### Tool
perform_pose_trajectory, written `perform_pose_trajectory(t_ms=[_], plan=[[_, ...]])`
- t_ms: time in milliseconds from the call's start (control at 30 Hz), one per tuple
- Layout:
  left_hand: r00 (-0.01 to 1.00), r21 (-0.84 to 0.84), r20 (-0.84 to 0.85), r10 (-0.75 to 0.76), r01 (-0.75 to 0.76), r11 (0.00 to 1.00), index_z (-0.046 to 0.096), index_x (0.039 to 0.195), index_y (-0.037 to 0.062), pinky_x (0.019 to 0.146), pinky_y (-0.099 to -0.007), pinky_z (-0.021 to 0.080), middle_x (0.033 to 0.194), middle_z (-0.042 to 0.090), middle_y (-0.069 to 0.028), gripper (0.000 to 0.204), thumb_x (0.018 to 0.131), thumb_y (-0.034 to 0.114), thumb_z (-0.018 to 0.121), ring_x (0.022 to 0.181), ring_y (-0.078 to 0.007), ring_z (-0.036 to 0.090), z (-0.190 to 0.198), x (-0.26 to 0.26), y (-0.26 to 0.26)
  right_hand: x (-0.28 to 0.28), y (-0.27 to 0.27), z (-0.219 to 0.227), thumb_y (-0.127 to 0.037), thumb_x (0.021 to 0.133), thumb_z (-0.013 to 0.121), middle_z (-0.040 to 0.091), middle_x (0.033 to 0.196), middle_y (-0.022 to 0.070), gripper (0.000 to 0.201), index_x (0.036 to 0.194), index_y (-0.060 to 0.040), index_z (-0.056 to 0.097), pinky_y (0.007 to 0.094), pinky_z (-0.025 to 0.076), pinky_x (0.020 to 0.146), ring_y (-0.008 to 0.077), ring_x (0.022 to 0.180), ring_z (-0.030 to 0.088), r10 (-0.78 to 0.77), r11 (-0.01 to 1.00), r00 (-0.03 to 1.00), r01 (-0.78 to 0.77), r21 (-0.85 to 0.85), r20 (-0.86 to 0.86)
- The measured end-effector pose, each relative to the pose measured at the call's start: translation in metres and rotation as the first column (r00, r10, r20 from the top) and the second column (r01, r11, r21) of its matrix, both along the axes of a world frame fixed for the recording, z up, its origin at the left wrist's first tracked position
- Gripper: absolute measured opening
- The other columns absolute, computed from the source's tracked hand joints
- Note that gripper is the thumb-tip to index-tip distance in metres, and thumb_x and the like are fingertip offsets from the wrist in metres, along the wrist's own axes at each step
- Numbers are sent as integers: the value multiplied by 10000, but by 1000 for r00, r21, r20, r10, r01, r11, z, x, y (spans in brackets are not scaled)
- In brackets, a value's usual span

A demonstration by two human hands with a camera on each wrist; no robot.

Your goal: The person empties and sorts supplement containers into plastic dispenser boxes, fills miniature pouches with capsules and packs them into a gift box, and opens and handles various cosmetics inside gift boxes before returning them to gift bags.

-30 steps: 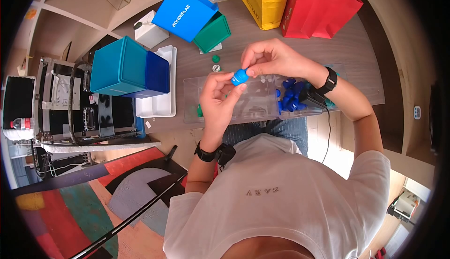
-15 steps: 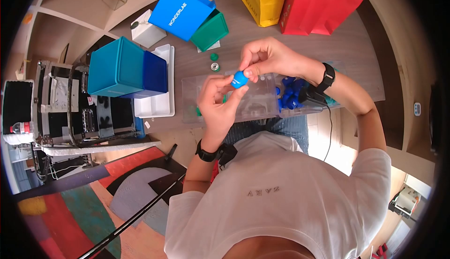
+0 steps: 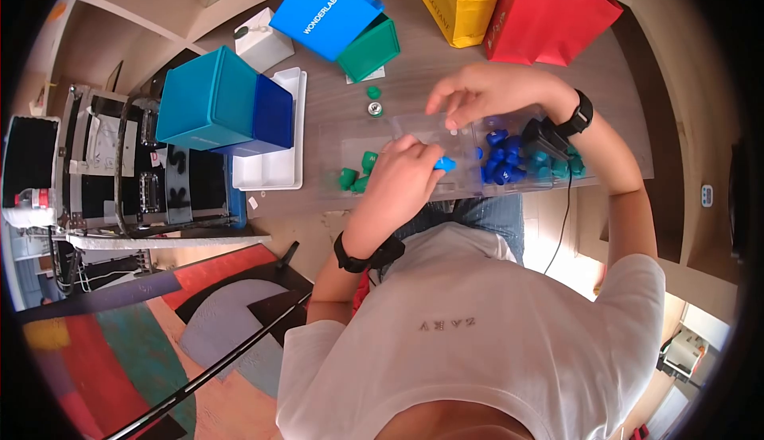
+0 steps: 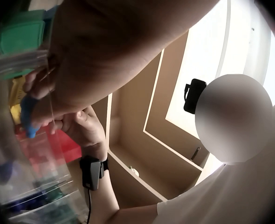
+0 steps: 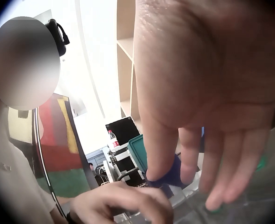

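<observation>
The left hand (image 3: 402,176) is palm down over the clear divided tray (image 3: 334,134), pinching a bright blue capsule-shaped piece (image 3: 445,164) that sticks out past its fingertips; the left wrist view also shows this blue piece (image 4: 29,115). Behind it and to its right, the right hand (image 3: 485,94) hovers over the tray with relaxed fingers, holding nothing; its palm (image 5: 207,93) fills much of the right wrist view. Green pieces (image 3: 348,177) lie in the tray's left compartment. Dark blue pieces (image 3: 503,157) and teal pieces (image 3: 560,167) lie in compartments on the right.
Behind the tray are a small green cap (image 3: 373,91) and a round silver-topped piece (image 3: 375,108). Farther back stand blue (image 3: 326,12), green (image 3: 370,48), yellow (image 3: 461,2) and red (image 3: 549,14) containers. Left are teal (image 3: 203,98) and dark blue boxes on a white tray (image 3: 299,130).
The hands have parted. The left hand has turned palm down and moved right and lower with the blue piece; the right hand has let go of it and shifted right.
</observation>
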State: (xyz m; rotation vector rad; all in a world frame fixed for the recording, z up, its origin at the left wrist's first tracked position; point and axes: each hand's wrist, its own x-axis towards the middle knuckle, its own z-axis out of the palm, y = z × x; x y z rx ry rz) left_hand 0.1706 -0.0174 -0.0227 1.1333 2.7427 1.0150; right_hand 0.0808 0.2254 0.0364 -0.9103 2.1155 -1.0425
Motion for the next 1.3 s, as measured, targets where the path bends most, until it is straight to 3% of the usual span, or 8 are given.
perform_pose_trajectory(t_ms=[367, 567, 667, 733, 867, 1067, 1133, 1300], plan=[[986, 131, -167, -21, 43, 990, 688, 1075, 32, 978, -433, 476, 1105, 693, -102, 224, 883, 138, 737, 1138, -309, 612, 2, 9, -16, -86, -77, -54, -158, 927, 723, 690, 1218, 157, 441, 1355, -107, 629, 388, 542, 912, 277, 975, 710, 140, 985, 945, -103, 137, -294], [970, 202, -211, 121, -77, 976, 703, 1002, 40, 984, -435, 474, 1084, 694, -91, 163, 868, 114, 757, 1128, -294, 626, 1, 16, -49, -93, -126, -63, -246, 795, 846, 546, 1249, 172, 713, 1433, -214, 529, 412, 555, 854, 304, 1054, 677, 187, 854, 982, -161, 495, -5], [949, 215, -272, 157, -99, 972, 706, 981, 47, 983, -436, 474, 1056, 697, -82, 148, 861, 111, 764, 1110, -287, 638, 0, 18, -59, -98, -133, -83, -244, 774, 861, 526, 1184, 161, 587, 1302, -193, 609, 415, 552, 803, 289, 1059, 660, 206, 873, 977, -157, 462, -58], [945, 230, -281, 168, -104, 968, 706, 972, 49, 984, -434, 472, 1049, 699, -80, 143, 859, 113, 765, 1106, -285, 642, -2, 18, -62, -107, -133, -107, -235, 740, 881, 537, 1110, 150, 491, 1153, -70, 673, 362, 588, 685, 265, 784, 685, 317, 897, 917, -205, 393, -244], [934, 278, -318, 160, -69, 958, 686, 968, 56, 974, -458, 465, 1037, 674, -78, 142, 845, 91, 747, 1072, -296, 628, -5, 15, -60, -118, -126, -132, -228, 751, 871, 601, 1103, 165, 383, 1030, -26, 703, 359, 568, 669, 260, 810, 699, 355, 926, 793, -227, 300, -495], [929, 489, -126, 349, -248, 836, 687, 1023, 11, 865, -450, 524, 1062, 677, -121, 220, 824, 47, 773, 998, -341, 647, -2, 19, -51, -86, -107, -32, -184, 821, 811, 690, 1031, 112, 325, 1070, -1, 709, 359, 552, 781, 245, 920, 680, -2, 960, 989, 43, 276, -145], [911, 504, -181, 370, -237, 830, 680, 1091, -6, 816, -418, 558, 1089, 675, -136, 288, 826, 24, 789, 965, -323, 671, 1, 16, -47, -69, -90, -12, -175, 888, 772, 704, 1002, 68, 313, 1131, 4, 689, 298, 561, 810, 177, 912, 686, -197, 970, 959, 221, -102, 205], [943, 736, 31, 330, -245, 631, 625, 1238, -8, 799, -336, 609, 1235, 602, -160, 442, 834, -20, 804, 949, -232, 696, 9, 8, -22, -5, -58, 12, -55, 890, 784, 563, 1238, 50, 266, 1130, -10, 677, 274, 556, 840, 106, 937, 605, -181, 916, 968, 229, -328, 171]])
